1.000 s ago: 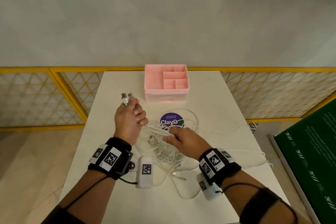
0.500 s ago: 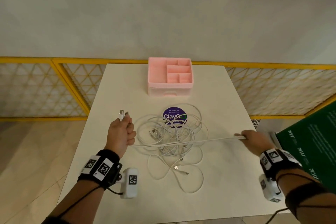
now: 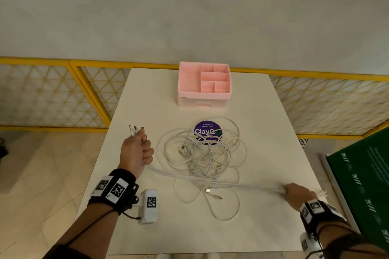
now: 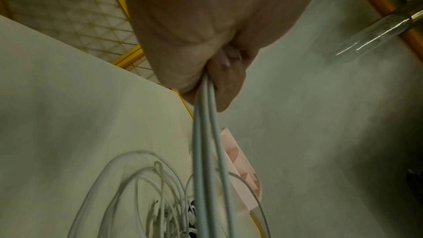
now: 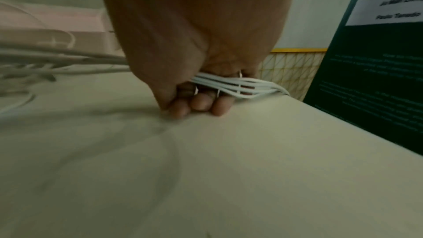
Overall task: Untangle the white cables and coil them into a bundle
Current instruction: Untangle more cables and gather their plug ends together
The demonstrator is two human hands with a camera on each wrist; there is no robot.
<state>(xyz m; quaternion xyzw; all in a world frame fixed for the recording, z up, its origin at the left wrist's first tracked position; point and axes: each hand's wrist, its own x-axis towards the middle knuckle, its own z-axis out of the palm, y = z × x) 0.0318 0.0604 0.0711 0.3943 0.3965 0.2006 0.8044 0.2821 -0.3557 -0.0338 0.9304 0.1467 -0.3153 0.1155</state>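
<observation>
A tangle of white cables [image 3: 202, 153] lies in the middle of the white table [image 3: 263, 122], partly over a purple round sticker [image 3: 208, 131]. My left hand [image 3: 136, 151] grips several cable ends at the table's left side, plugs [image 3: 134, 128] sticking up out of the fist; the strands [image 4: 206, 142] leave the fist downward. A stretched run of cables [image 3: 231, 185] goes from it across the front of the tangle to my right hand [image 3: 296, 192] near the right edge. There the fingers [image 5: 201, 102] curl round the strands [image 5: 235, 86].
A pink compartment organizer [image 3: 203, 83] stands at the table's far middle. A loose USB plug [image 3: 208, 190] lies in front of the tangle. A green board [image 3: 362, 185] leans right of the table. A yellow mesh fence [image 3: 52, 94] runs behind.
My right hand has slid along the cables from the tangle out to the table's right edge, drawing them into a long straight run. The left hand has drifted slightly left, still gripping the ends.
</observation>
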